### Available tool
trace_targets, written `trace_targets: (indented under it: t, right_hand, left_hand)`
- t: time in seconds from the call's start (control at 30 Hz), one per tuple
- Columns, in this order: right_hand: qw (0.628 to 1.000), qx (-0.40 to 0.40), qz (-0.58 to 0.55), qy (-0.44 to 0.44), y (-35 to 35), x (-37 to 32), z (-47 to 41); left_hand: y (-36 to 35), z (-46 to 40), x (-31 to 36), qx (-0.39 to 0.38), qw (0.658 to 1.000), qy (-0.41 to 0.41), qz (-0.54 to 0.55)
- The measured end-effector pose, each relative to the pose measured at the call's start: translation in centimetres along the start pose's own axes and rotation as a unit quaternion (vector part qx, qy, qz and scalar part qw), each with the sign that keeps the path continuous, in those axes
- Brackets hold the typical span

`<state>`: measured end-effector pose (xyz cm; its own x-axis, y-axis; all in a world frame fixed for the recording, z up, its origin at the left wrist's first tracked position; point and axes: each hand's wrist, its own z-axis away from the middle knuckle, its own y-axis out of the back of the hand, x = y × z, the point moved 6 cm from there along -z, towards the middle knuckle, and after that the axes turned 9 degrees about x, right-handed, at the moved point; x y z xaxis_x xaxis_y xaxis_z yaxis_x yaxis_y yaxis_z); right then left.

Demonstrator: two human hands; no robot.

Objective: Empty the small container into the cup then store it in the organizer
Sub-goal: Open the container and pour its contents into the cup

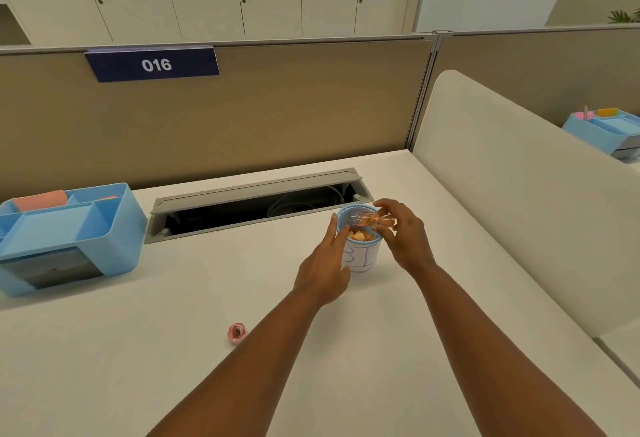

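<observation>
Near the front edge of the desk [104, 350], a bit left of center, there's a small pink round thing [237, 332] lying by itself. Prob a sharpener or the container's cap, too small to tell tbh. Desk is smooth matte off-white, nothing grippy about it.

Further in, right of center, both hands are at the cup [362, 253]. Left hand [325, 270] is wrapped around the cup's left side, fingers on the wall, steadying it. Cup is a blue-rimmed cylinder w/ a white paper label and blue marker scribble, looks like light plastic, so it'd tip easy w/o that hand.

Right hand [403, 236] is pinching the small container [372, 220], tipped over right above the cup's mouth. It's clear hard plastic, tiny, prob weighs next to nothing, smooth so kinda slippery. I'd guess best hold is fingertips across its sides, well away from the open end. Orange-ish shavings or scraps [362, 236] sit in the cup and some look to be in the container too. They look dry, flaky and super light, so imo they could cling or scatter.

Behind that, along the back edge, a gray cable tray [256, 204] w/ its flap open, cables inside.

Far left at the back edge is the organizer [114, 229]: light blue rigid plastic, rounded corners, several open compartments, dark drawer front below. Well apart from the cup.
</observation>
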<state>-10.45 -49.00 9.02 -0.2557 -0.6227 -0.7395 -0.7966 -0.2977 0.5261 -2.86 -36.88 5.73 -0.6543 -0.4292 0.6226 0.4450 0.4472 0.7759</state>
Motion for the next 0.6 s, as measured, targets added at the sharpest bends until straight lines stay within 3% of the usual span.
trace_targets:
  t: [0.27, 0.6]
  right_hand:
    - [0.999, 0.011, 0.037, 0.025, 0.2, -1.2, -1.1]
    - [1.0, 0.017, 0.002, 0.009, -0.1, -1.8, -1.0]
  left_hand:
    - [0.0, 0.1, 0.0, -0.014, 1.0, -0.003, 0.009]
    - [0.2, 0.1, -0.1, -0.012, 0.999, 0.018, 0.032]
